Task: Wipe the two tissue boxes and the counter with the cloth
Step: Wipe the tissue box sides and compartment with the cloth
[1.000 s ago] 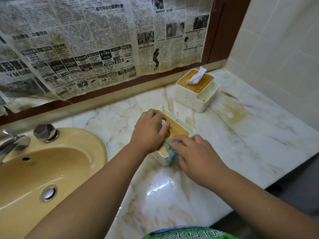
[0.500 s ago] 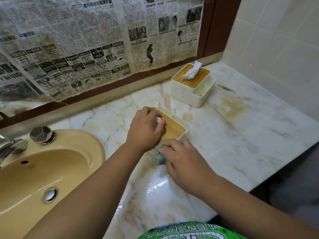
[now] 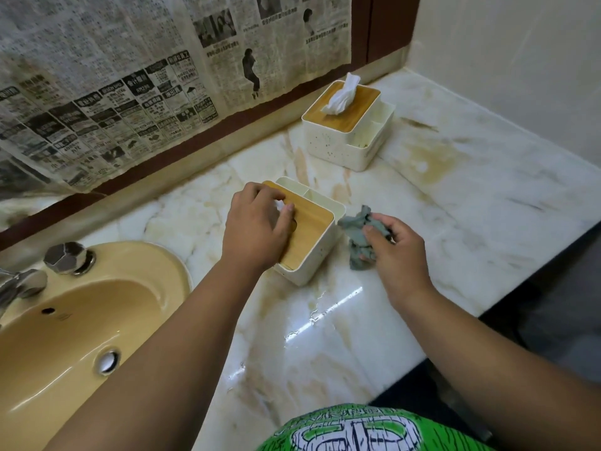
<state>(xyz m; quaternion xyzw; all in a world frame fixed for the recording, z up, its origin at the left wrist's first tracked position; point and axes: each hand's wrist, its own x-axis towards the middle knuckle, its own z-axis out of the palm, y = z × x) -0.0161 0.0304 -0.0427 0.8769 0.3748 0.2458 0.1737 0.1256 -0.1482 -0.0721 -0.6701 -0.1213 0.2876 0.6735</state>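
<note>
Two white tissue boxes with wooden lids stand on the marble counter (image 3: 471,203). The near tissue box (image 3: 312,236) sits in the middle; my left hand (image 3: 257,226) presses down on its lid and covers the tissue slot. Just right of that box, my right hand (image 3: 393,252) clutches a crumpled grey-green cloth (image 3: 357,232), lifted slightly off the box's right side. The far tissue box (image 3: 348,125) stands near the back wall with a white tissue sticking up from its lid, untouched.
A yellow sink (image 3: 74,323) with a metal tap (image 3: 19,284) and knob (image 3: 66,257) lies at the left. Newspaper (image 3: 130,86) covers the back wall. A tiled wall closes the right side. Brown stains mark the counter near the far box. The counter's front edge runs diagonally at right.
My right hand with the cloth has moved from the near box's front corner around to its right side. My left hand stays on the lid. The view has shifted slightly.
</note>
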